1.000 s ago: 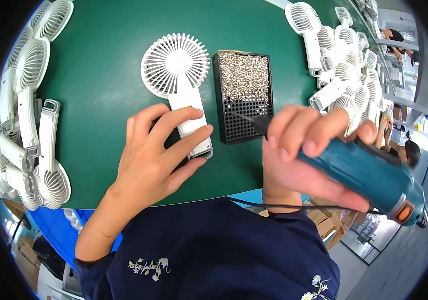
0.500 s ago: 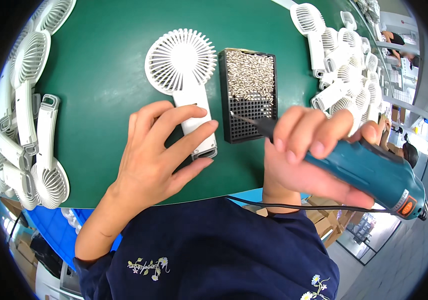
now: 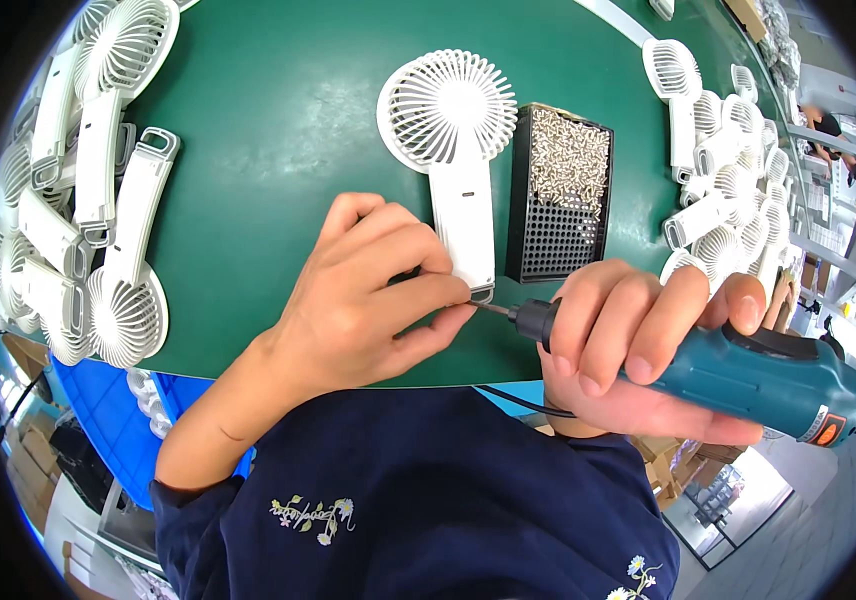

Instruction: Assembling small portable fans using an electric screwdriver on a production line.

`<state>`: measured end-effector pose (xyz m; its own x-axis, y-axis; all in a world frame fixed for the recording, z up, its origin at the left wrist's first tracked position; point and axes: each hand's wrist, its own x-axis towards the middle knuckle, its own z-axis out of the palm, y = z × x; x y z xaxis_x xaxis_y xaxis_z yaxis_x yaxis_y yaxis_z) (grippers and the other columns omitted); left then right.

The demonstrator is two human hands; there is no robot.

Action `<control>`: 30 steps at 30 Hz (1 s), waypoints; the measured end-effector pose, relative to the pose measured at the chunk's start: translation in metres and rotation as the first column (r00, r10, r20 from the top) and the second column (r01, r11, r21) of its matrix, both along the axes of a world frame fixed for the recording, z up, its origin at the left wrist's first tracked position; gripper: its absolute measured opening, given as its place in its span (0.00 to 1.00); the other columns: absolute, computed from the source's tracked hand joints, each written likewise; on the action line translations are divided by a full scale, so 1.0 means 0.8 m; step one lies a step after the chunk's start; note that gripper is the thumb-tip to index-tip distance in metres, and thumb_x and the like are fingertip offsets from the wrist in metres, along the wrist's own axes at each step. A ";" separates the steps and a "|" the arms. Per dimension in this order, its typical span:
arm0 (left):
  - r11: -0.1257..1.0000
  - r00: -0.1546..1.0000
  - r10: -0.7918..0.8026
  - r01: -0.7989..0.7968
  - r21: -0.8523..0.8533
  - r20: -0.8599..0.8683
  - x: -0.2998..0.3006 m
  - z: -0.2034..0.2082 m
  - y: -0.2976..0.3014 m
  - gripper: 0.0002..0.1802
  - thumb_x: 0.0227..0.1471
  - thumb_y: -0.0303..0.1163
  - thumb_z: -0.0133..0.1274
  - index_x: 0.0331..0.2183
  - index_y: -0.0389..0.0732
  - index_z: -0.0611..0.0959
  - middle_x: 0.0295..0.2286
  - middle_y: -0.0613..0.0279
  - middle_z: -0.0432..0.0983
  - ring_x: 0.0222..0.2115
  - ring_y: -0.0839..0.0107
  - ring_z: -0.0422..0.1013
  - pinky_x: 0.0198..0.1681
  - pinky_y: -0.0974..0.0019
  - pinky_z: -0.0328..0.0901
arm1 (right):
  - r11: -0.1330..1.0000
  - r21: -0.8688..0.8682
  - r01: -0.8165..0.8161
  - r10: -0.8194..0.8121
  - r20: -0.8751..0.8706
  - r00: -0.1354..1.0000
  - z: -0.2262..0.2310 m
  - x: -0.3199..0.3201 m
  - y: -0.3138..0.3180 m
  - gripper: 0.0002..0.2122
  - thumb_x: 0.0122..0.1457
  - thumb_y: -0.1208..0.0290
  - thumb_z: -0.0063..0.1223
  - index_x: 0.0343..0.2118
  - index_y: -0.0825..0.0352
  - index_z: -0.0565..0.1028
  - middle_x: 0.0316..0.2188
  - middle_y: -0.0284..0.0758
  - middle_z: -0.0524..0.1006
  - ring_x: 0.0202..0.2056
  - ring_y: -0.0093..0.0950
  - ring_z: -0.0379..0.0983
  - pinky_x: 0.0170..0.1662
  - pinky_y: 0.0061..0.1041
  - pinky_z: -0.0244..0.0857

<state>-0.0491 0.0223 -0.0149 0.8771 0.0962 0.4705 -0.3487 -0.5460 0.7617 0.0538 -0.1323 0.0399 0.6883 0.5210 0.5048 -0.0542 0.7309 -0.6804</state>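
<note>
A white handheld fan [image 3: 463, 225] lies on the green table, its round slatted head away from me and its handle end toward me. My right hand [image 3: 638, 350] is wrapped round a teal electric screwdriver [image 3: 748, 375], its thin bit pointing left. At the near end of the fan's handle, the bit's tip meets the pinched thumb and fingers of my left hand [image 3: 378, 290]. Whatever sits between those fingertips is too small or hidden to make out. Just right of the fan stands a black screw tray [image 3: 560, 235], with small silvery screws [image 3: 568, 155] heaped over its far part and bare holes nearer me.
White fans [image 3: 98, 160] are piled along the table's left side, and another heap of fans [image 3: 733, 180] lies at the right. A blue bin [image 3: 98, 410] stands below the table's left edge. A dark cord [image 3: 523, 402] runs near my right wrist. Another person [image 3: 828, 130] is far off right.
The screwdriver bit has moved from over the screw tray to the fan's handle end. My left fingers, earlier spread on the handle, are now pinched at the bit's tip. The view has shifted.
</note>
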 end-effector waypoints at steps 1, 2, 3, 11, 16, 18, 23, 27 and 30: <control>1.000 1.000 0.009 -0.009 -0.012 -0.008 0.001 0.002 -0.001 0.17 0.27 0.30 0.71 0.27 0.42 0.85 0.24 0.69 0.70 0.26 0.67 0.67 0.36 0.63 0.58 | 1.000 0.001 -0.006 0.006 0.000 1.000 0.000 0.000 0.000 0.30 0.60 0.45 0.52 0.55 0.63 0.62 0.24 0.32 0.69 0.12 0.21 0.64 0.14 0.22 0.62; 1.000 1.000 0.011 -0.011 -0.014 -0.008 0.002 0.003 -0.002 0.17 0.27 0.30 0.71 0.27 0.42 0.85 0.24 0.69 0.70 0.26 0.67 0.67 0.36 0.63 0.58 | 1.000 0.000 -0.008 0.008 -0.001 1.000 0.000 0.000 0.000 0.30 0.60 0.45 0.52 0.55 0.63 0.62 0.24 0.32 0.69 0.12 0.21 0.64 0.14 0.22 0.62; 0.999 0.999 0.033 -0.034 -0.034 -0.023 0.003 0.005 -0.004 0.16 0.27 0.30 0.71 0.26 0.42 0.85 0.24 0.69 0.70 0.26 0.68 0.67 0.36 0.63 0.58 | 1.000 0.007 -0.009 0.009 -0.015 1.000 0.000 0.000 0.001 0.30 0.60 0.45 0.52 0.55 0.63 0.62 0.24 0.32 0.68 0.12 0.21 0.64 0.14 0.22 0.62; 0.999 0.999 -0.031 0.031 -0.024 -0.032 0.000 -0.003 0.001 0.14 0.29 0.29 0.71 0.24 0.41 0.85 0.22 0.70 0.70 0.24 0.70 0.66 0.34 0.63 0.57 | 1.000 0.027 -0.010 0.011 -0.060 0.998 0.000 0.001 0.002 0.30 0.59 0.45 0.53 0.54 0.63 0.62 0.23 0.31 0.68 0.12 0.20 0.63 0.14 0.22 0.63; 0.999 0.999 0.021 -0.020 -0.040 0.029 0.001 -0.007 -0.002 0.15 0.29 0.32 0.71 0.24 0.40 0.85 0.19 0.69 0.68 0.21 0.70 0.64 0.31 0.64 0.57 | 0.999 0.041 0.014 -0.011 -0.085 0.996 0.000 0.003 0.000 0.29 0.60 0.44 0.52 0.54 0.63 0.63 0.24 0.30 0.68 0.13 0.19 0.63 0.15 0.21 0.63; 0.999 0.999 0.027 -0.025 -0.040 0.039 0.000 -0.007 -0.002 0.15 0.29 0.33 0.71 0.24 0.40 0.86 0.19 0.69 0.68 0.21 0.70 0.64 0.30 0.64 0.57 | 0.998 0.048 0.028 -0.022 -0.119 0.993 -0.001 0.002 -0.001 0.29 0.60 0.44 0.52 0.53 0.63 0.63 0.24 0.30 0.68 0.13 0.19 0.63 0.15 0.21 0.63; 0.998 0.997 0.040 -0.037 -0.042 0.066 -0.001 -0.006 -0.001 0.15 0.28 0.33 0.72 0.24 0.39 0.86 0.19 0.68 0.67 0.20 0.69 0.63 0.27 0.65 0.56 | 0.994 0.088 0.064 -0.045 -0.204 0.978 -0.003 0.003 0.000 0.29 0.60 0.42 0.51 0.52 0.63 0.63 0.24 0.31 0.68 0.15 0.19 0.64 0.16 0.21 0.63; 0.999 0.996 0.033 -0.031 -0.031 0.080 -0.001 -0.007 -0.001 0.16 0.28 0.33 0.72 0.25 0.38 0.86 0.19 0.68 0.67 0.19 0.69 0.62 0.25 0.65 0.56 | 0.988 0.113 0.104 -0.071 -0.266 0.961 -0.005 0.002 0.002 0.31 0.60 0.39 0.48 0.52 0.64 0.63 0.24 0.31 0.67 0.15 0.20 0.64 0.16 0.20 0.62; 0.999 0.996 0.030 -0.028 -0.026 0.079 -0.003 -0.005 -0.001 0.16 0.28 0.33 0.72 0.25 0.38 0.86 0.19 0.68 0.67 0.19 0.69 0.62 0.24 0.65 0.57 | 0.993 0.083 0.084 -0.052 -0.333 0.941 -0.004 0.003 0.002 0.31 0.61 0.40 0.49 0.53 0.65 0.63 0.25 0.30 0.67 0.16 0.19 0.63 0.17 0.20 0.62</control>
